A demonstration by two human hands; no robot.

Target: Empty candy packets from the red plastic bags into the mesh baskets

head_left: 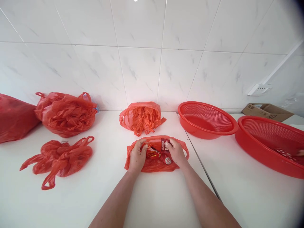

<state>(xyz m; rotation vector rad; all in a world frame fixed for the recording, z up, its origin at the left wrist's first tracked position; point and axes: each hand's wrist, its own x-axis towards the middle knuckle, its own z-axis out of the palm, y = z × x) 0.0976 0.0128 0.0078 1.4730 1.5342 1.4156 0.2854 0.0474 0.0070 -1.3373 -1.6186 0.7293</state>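
A red plastic bag [158, 168] lies on the white table in front of me with its mouth spread. Both my hands reach into it. My right hand [176, 152] pinches a small dark red packet [163, 144] with white print, held upright at the bag's far side. On the left side of the opening, my left hand [138, 155] has thumb and fingers bent together; what they grip is hidden. Between the hands, gold-and-red wrapped pieces [153, 154] and a round red-and-white wrapped piece [167, 160] lie inside the bag.
Behind it sits a bundle of red bags [145, 117]. Leftward are a knotted red bag [64, 158], a fuller bag [68, 115] and a large red sack [15, 118]. Two red baskets [206, 134] [266, 155] stand right; a person's fingers [300, 153] reach into the nearer. A cardboard box [263, 110] stands behind.
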